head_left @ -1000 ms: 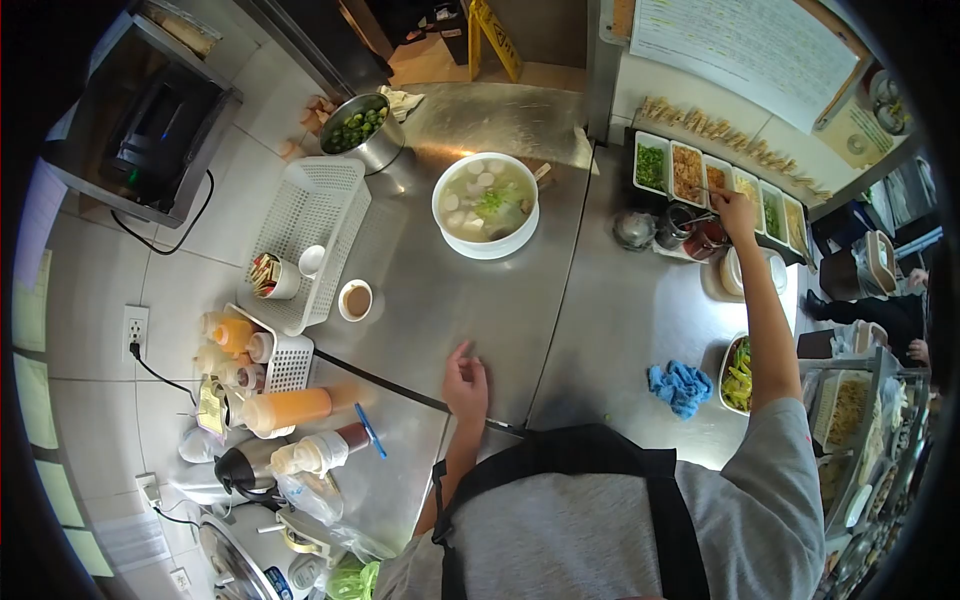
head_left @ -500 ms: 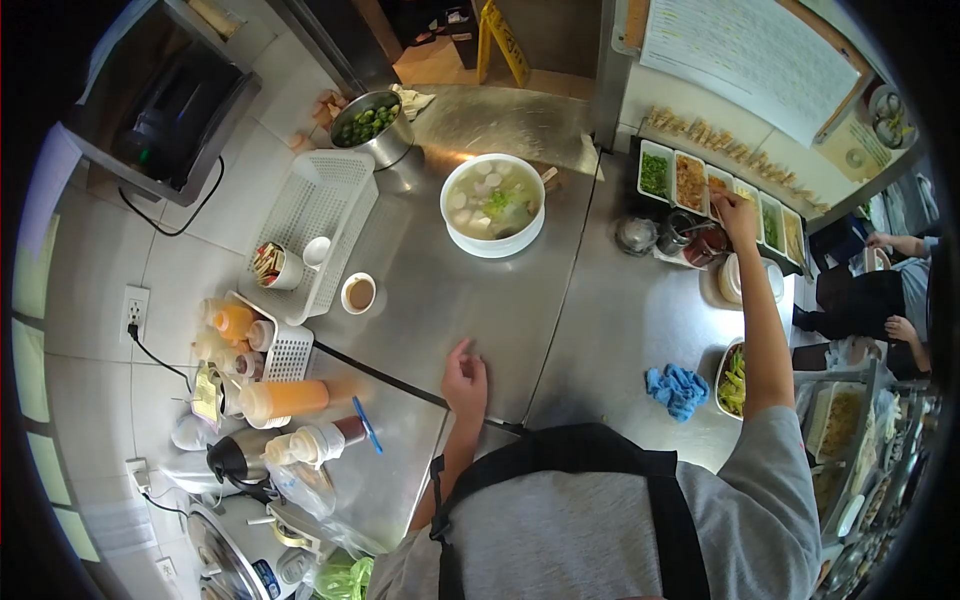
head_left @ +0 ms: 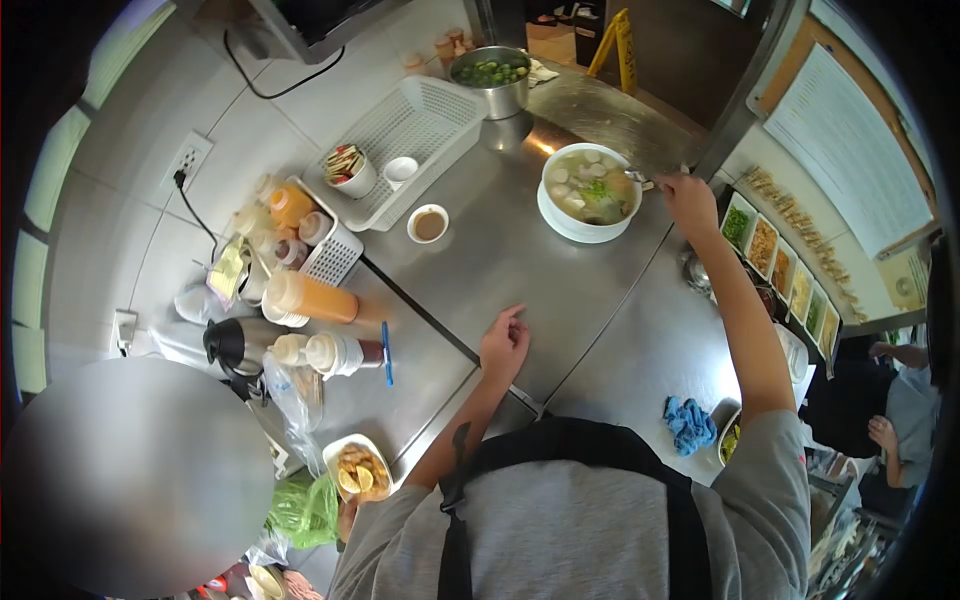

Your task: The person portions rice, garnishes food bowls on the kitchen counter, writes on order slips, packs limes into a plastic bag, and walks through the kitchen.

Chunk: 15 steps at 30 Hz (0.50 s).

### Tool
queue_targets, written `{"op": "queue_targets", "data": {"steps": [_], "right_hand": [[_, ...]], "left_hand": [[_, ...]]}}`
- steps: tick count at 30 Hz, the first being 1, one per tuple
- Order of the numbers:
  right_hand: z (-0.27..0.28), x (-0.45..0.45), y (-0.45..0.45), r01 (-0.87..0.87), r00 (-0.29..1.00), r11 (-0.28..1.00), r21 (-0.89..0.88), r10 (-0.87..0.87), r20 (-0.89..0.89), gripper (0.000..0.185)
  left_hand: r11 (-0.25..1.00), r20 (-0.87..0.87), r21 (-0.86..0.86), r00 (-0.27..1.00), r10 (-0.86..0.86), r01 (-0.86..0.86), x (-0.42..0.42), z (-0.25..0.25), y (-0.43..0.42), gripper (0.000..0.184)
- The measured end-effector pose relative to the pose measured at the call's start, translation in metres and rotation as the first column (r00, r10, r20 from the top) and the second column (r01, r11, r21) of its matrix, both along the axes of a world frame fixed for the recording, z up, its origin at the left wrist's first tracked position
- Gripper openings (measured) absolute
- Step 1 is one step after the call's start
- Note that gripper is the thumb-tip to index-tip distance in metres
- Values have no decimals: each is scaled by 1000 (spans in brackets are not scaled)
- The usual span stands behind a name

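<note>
A white bowl of soup (head_left: 590, 188) with pale round pieces and green garnish stands on a white plate (head_left: 582, 231) on the steel counter. My right hand (head_left: 690, 205) is just right of the bowl, its fingers pinched by the end of a spoon (head_left: 637, 177) whose other part lies at the bowl's rim. My left hand (head_left: 505, 343) rests on the counter in front of the bowl, fingers loosely curled and apart, holding nothing. Between that hand and the white basket sits a small cup of brown sauce (head_left: 428, 224).
A white basket (head_left: 405, 140), sauce bottles (head_left: 318, 297) and a steel pot of greens (head_left: 490, 75) stand left and behind. Topping trays (head_left: 779, 270) and a blue cloth (head_left: 690, 426) are right. At lower left, a person holds a bowl of food (head_left: 358, 468); another person (head_left: 905, 400) stands far right.
My right hand has moved left from the topping trays to beside the soup bowl. The view has turned. A person with a bowl of food has appeared at lower left.
</note>
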State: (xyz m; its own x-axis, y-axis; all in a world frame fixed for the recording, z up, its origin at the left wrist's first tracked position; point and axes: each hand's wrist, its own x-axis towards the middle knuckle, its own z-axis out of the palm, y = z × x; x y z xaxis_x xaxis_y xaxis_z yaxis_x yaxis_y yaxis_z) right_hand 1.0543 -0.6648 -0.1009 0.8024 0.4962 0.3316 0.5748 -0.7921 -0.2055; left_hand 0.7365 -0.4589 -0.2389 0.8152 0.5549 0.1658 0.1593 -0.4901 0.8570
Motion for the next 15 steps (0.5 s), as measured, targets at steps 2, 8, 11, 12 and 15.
{"op": "queue_targets", "data": {"steps": [2, 8, 11, 12, 15], "right_hand": [[9, -1, 16, 6, 994, 982, -190, 15, 111, 24], [-49, 113, -174, 231, 961, 896, -379, -151, 231, 27], [-60, 124, -237, 176, 978, 901, -397, -207, -36, 29], [-63, 129, -244, 177, 962, 885, -430, -248, -114, 30], [-75, 133, -266, 192, 919, 811, -553, -346, -188, 34]], "left_hand": [[999, 7, -31, 999, -38, 38, -2, 1, 3, 33], [787, 24, -597, 984, -174, 153, -41, -19, 9, 30], [785, -46, -575, 948, -314, 231, -76, -4, 4, 31], [764, -33, -588, 936, -350, 265, -83, -3, 0, 31], [809, 7, -538, 961, -278, 238, -94, -5, -19, 29]]}}
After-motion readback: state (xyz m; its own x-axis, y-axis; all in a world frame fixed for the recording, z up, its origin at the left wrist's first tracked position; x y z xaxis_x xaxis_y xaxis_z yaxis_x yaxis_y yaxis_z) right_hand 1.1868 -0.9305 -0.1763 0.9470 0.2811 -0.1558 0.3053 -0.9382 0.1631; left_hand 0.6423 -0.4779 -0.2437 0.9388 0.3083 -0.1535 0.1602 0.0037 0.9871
